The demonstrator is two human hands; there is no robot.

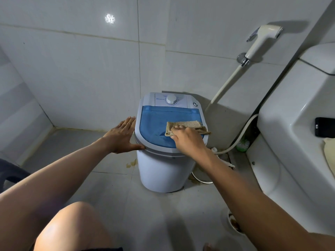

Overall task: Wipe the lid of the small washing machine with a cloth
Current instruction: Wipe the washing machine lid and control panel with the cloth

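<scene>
A small white washing machine [163, 169] stands on the tiled floor against the wall. Its translucent blue lid [154, 122] is closed, with a white control panel and round dial [171, 100] behind it. A folded beige cloth [188, 125] lies on the lid's right side. My right hand [187, 140] lies on the cloth's near part, fingers on top of it and thumb at its front edge. My left hand [122, 135] rests flat with straight fingers against the machine's left rim, thumb along the front edge.
A white toilet [290, 142] stands close on the right, a black phone [324, 127] lying on it. A bidet sprayer [261, 40] hangs on the wall, its hose running down behind the machine. A floor drain [233, 223] is at lower right. My bare knee [72, 229] is at the bottom.
</scene>
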